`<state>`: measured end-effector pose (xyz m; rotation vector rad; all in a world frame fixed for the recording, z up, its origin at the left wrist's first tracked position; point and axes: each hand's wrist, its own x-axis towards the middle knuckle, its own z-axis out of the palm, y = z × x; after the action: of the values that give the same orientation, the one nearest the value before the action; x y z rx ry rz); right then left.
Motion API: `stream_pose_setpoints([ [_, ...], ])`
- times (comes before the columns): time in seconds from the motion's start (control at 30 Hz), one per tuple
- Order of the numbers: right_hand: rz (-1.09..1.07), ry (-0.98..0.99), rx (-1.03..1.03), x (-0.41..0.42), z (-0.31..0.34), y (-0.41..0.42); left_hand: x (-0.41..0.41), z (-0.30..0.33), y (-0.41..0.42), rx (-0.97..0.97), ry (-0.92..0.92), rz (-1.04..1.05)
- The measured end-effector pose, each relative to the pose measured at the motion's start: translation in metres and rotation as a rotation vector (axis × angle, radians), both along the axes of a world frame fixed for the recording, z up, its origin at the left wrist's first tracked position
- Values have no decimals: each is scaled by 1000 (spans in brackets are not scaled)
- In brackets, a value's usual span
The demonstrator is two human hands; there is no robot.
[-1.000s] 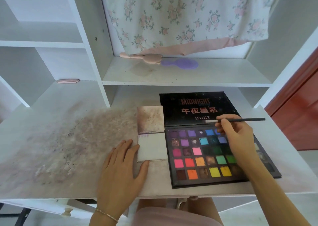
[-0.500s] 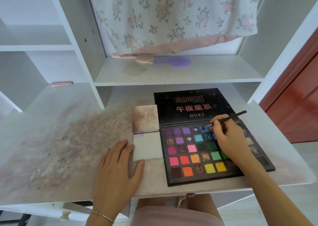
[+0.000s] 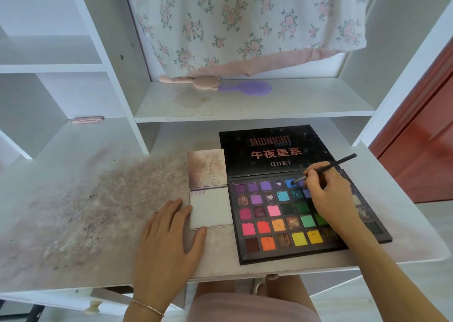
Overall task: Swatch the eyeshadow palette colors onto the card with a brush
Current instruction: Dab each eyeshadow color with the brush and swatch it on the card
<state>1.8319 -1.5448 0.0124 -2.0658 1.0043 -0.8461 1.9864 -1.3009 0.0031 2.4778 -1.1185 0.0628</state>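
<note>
A thin black brush is pinched in the right hand, its tip now lowered into a blue pan of the flat, matte-black eyeshadow palette, where a second ago it was held level above. The left hand lies flat, fingers straight, touching the smooth white card, which lies just left of the palette.

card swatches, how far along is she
Barely started. Done: only a few faint purple strokes at the top-left corner of the white card, the rest bare. In hand: the right hand dips the brush into a blue pan of the palette; the left hand steadies the card. Left: nearly every colour.
</note>
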Motion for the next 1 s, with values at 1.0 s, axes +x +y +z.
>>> stream_pose_setpoints([
  [1.0,398,-147,189,94,10,76,1,0,0,3,-53,-14],
])
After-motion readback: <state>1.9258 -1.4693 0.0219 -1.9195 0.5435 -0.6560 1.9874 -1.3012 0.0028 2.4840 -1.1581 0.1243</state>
